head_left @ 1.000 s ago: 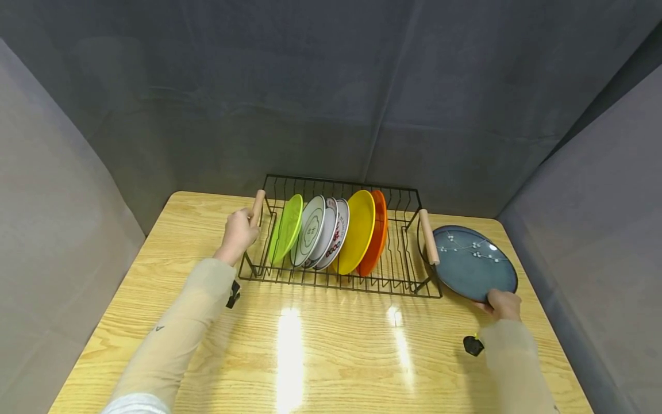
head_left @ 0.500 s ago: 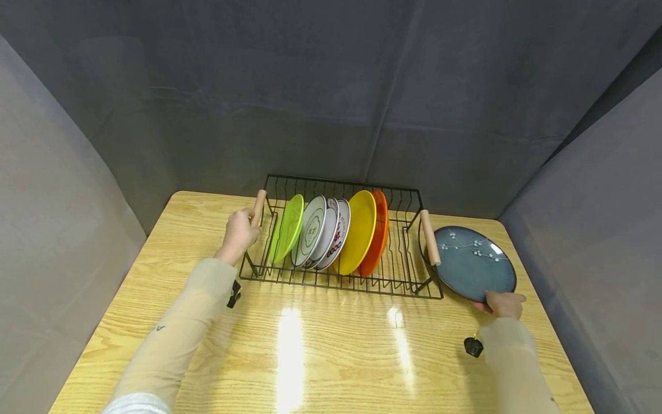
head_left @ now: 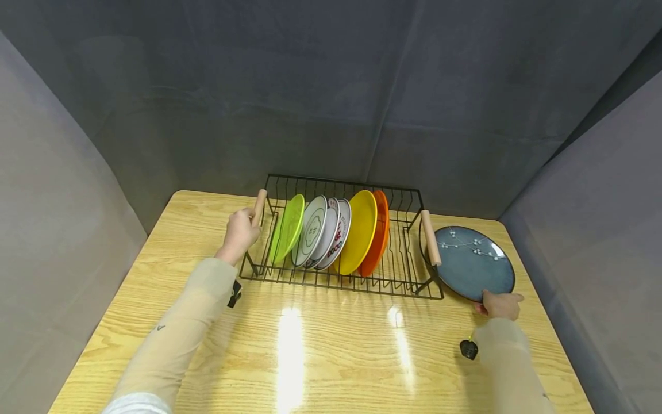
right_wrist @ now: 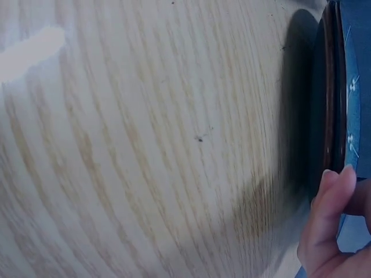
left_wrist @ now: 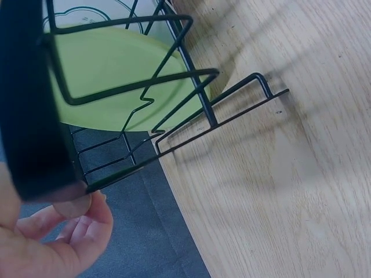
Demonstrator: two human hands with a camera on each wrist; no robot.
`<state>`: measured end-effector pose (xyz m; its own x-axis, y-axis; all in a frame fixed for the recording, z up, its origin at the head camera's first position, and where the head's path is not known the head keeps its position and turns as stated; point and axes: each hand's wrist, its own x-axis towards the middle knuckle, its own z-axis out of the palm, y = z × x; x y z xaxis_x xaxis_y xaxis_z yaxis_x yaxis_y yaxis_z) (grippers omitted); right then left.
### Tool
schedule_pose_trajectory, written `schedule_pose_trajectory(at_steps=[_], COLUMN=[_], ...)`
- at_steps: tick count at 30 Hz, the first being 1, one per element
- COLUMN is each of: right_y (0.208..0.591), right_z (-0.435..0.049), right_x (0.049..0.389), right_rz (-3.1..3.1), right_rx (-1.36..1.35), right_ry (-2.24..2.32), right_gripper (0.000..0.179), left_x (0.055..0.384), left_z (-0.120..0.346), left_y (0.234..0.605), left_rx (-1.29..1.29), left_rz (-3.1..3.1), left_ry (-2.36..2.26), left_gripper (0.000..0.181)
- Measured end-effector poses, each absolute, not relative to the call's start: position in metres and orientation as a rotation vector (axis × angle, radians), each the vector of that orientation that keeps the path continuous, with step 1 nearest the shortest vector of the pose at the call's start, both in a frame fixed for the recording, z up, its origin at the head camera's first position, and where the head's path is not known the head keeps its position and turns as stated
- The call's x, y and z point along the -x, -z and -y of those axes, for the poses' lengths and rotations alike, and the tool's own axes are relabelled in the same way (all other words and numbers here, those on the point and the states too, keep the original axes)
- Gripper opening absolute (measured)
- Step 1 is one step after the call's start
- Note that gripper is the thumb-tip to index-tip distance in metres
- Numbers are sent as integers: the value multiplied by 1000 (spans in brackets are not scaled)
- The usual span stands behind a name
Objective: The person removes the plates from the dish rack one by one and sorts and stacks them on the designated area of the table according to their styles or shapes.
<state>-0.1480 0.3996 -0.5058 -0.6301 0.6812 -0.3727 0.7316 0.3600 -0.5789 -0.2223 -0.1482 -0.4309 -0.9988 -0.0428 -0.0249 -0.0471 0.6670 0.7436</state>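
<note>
My left hand (head_left: 240, 233) grips the wooden end handle (head_left: 260, 207) of a black wire dish rack (head_left: 341, 288). Below the handle, the left wrist view shows the rack's bent wires and a green plate (left_wrist: 122, 81). Past the rack's right end lies a blue-grey plate (head_left: 473, 264) with a white blossom pattern. My right hand (head_left: 501, 305) pinches that plate's near rim. Seen edge-on in the right wrist view, two dark rims (right_wrist: 334, 87) lie one over the other, like stacked plates, with my fingertips (right_wrist: 348, 175) against them.
Standing on edge in the rack are a green plate (head_left: 287, 230), several white patterned plates (head_left: 312, 230), a yellow plate (head_left: 357, 230) and an orange plate (head_left: 381, 236). Grey cloth walls (head_left: 258, 115) enclose the wooden table (head_left: 341, 356) at the back and sides.
My right hand has shifted slightly left along with the blue-grey plate, and a finger now points out to the right. The left hand stays on the handle.
</note>
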Motion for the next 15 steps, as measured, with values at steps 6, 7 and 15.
schedule_pose_trajectory(at_steps=[6, 7, 15], right_y=[505, 505, 504], right_z=[-397, -396, -396], right_x=[148, 147, 148], right_rz=[-2547, -2551, -2567], right_rx=[-1351, -1352, -1341], right_ry=[1123, 1110, 1048], right_gripper=[69, 68, 72], left_x=[222, 222, 222], left_z=[148, 148, 148], left_y=[429, 429, 430], left_rx=[76, 74, 74], left_rz=[-2861, -2863, -2870], left_ry=[-1273, -1271, -1270], left_gripper=[37, 37, 36])
